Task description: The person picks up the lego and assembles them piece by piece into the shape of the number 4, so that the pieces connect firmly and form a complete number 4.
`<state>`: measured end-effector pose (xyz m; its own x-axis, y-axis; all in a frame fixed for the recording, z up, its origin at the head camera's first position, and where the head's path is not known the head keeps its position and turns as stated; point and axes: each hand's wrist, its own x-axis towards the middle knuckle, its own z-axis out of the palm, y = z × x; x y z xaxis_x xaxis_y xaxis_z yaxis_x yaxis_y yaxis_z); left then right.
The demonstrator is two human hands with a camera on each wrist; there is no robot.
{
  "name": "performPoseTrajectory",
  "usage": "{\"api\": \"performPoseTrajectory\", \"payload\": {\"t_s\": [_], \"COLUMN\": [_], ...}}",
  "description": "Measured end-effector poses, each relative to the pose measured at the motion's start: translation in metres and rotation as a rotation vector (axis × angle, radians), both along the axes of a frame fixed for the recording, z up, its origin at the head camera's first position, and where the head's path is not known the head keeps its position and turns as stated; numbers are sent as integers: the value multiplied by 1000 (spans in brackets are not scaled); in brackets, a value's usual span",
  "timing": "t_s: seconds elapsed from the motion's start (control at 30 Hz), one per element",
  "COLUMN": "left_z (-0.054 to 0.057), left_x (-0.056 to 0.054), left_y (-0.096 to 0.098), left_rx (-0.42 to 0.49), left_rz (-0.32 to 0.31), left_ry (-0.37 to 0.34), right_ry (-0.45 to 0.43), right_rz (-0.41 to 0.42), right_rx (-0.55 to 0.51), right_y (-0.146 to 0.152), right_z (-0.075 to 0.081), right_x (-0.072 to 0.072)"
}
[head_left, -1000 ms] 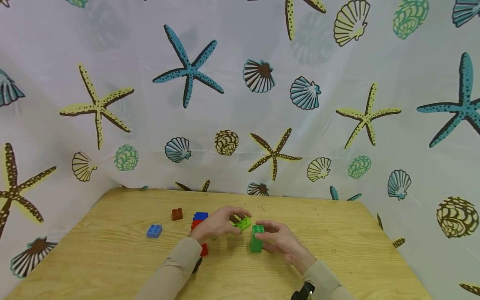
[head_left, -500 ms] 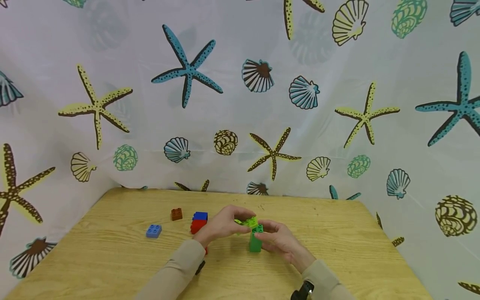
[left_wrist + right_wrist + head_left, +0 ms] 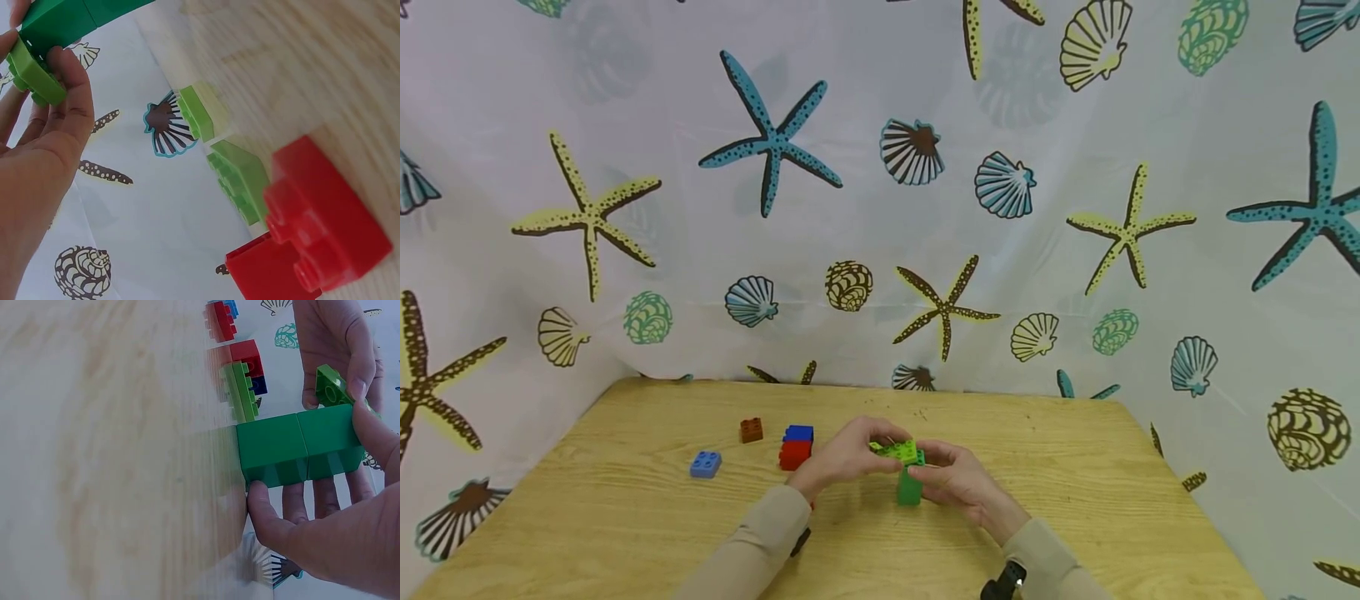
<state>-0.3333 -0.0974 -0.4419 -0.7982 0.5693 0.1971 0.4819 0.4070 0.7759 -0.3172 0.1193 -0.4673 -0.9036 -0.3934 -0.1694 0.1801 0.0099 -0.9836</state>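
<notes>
My right hand [image 3: 966, 485] grips an upright stack of two dark green toy building bricks [image 3: 909, 488] standing on the table, thumb near its top and fingers along its side. Over the stack's top, my left hand [image 3: 855, 457] pinches a thin lime green building brick [image 3: 900, 452] between thumb and fingers. In the right wrist view the lime brick [image 3: 330, 389] is tilted against the top end of the green stack [image 3: 273, 449]. Whether its studs are joined I cannot tell. The left wrist view shows the lime brick [image 3: 36, 78] touching the stack's end.
Left of the hands lie red bricks [image 3: 795, 455], a dark blue brick [image 3: 799, 433], a brown brick [image 3: 751, 430] and a lighter blue brick [image 3: 705, 464]. Loose lime bricks [image 3: 240, 178] sit near a red brick [image 3: 331, 212]. A patterned curtain [image 3: 850, 350] hangs behind the table.
My left hand has carried the lime brick rightward, from beside the green stack to over its top. My right hand has kept its grip on the stack with hardly any movement.
</notes>
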Motion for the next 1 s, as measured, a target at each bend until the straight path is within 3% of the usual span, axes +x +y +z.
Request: {"api": "performPoseTrajectory", "payload": {"t_s": [0.27,0.67,1.0], "left_z": [-1,-5,-2], "left_x": [0,2,3], "left_y": [3,11,14], "left_rx": [-8,-26,-51], "left_rz": [-8,64,112], "left_ry": [11,-26,-32], "right_ry": [2,-2,-80], "right_rz": [14,24,98], "right_rx": [-15,-31,-172], "right_y": [2,2,15], "right_z": [-1,-6,0], "right_x": [-1,-3,-7]}}
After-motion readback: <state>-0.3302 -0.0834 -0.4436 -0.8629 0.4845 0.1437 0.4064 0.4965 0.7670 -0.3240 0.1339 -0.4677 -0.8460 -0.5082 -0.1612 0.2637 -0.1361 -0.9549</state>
